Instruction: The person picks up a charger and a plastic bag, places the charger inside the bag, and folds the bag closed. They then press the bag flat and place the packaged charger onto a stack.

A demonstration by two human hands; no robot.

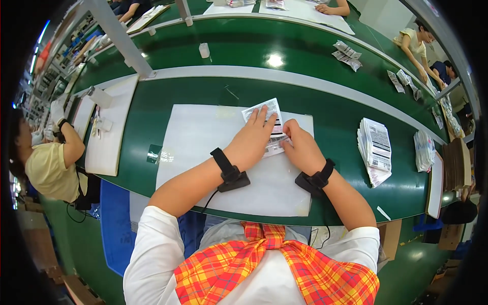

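A white printed packet (276, 108) lies tilted on the white work mat (203, 132), with a shiny, clear-looking part (274, 148) showing below. My left hand (251, 138) rests flat across it, fingers stretched out over the print and hiding its left side. At the packet's right edge, my right hand (303, 151) has its thumb and forefinger closed together on the shiny part. Both wrists wear black straps, each with a small dark box.
To the right sits a stack of printed packets (376, 147), with another bundle (424, 151) beyond. A white strip (384, 213) lies near the table's front edge. Behind the mat runs a grey rail (229, 72). A person (53, 162) works at the left; more people sit across the green table.
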